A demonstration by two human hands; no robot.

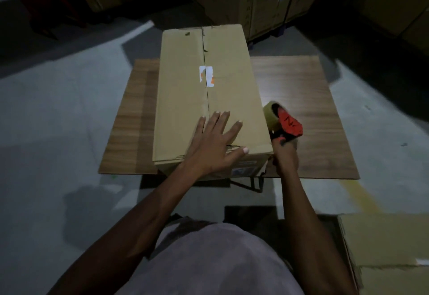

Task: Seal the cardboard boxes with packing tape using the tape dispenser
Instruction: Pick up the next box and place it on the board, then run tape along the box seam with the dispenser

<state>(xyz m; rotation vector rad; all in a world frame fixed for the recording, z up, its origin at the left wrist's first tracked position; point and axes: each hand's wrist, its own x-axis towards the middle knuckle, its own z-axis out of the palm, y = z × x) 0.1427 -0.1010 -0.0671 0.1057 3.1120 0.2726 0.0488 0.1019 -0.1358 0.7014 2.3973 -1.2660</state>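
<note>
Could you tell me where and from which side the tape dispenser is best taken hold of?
By the handle, from below and the near side, as the right hand does now. The tape dispenser has its roll and red guard at the far, upper end, so the handle toward the person is probably the only slim part fingers can wrap.

— The box (209, 94)?
— Matt tan cardboard, creased along the seam, with a torn white paper label (206, 76).
— The table (299, 99)?
— Wood grain, with a faint sheen.
— The dispenser (284, 124)?
— Orange plastic, holding glossy tan tape.
</note>
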